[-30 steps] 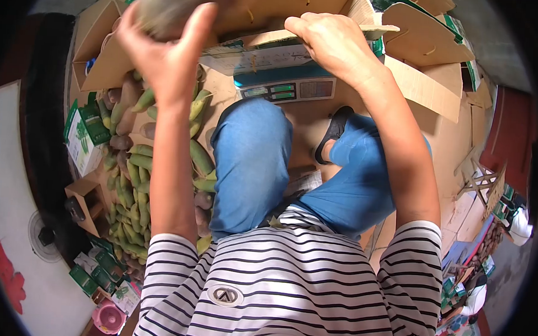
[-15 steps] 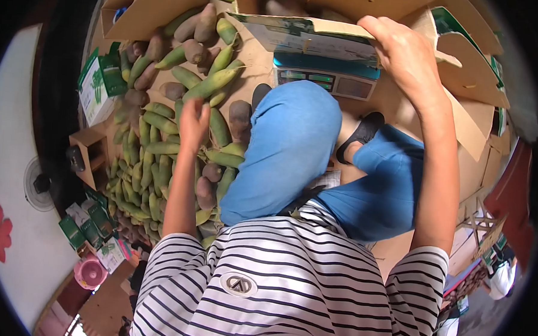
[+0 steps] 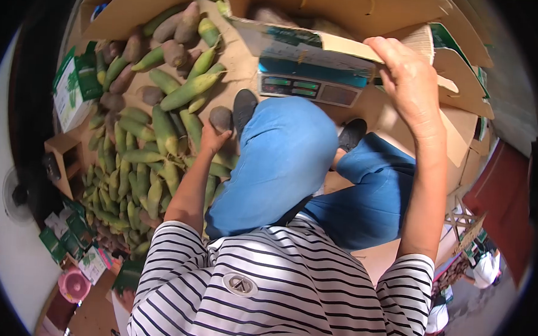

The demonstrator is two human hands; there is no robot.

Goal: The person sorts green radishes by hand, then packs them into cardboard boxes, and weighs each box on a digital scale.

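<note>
Beside your left shoe (image 3: 244,110), your left hand (image 3: 212,140) has its fingers closed around a brown, rounded vegetable (image 3: 221,117), low over the edge of the spread. Your right hand (image 3: 408,81) grasps the upper edge of the open carton (image 3: 280,41) at its near side, thumb and fingers pinching the cardboard wall. Just below that wall, in front of your raised left knee (image 3: 291,148), sits a scale (image 3: 338,94) with lit green displays, their figures too small to read; whether the carton rests fully on it, you cannot tell from this angle.

As for how far things have got, a few dark vegetables (image 3: 272,16) already lie inside the carton, though its near wall hides most of the inside, so how full it is cannot be judged. Its flaps stand open. The one in your left hand is outside the carton, and a great many green vegetables (image 3: 191,91), with brown ones among them, lie loose across the brown floor (image 3: 241,55) to your left, reaching past a small green-and-white box (image 3: 74,96).
</note>
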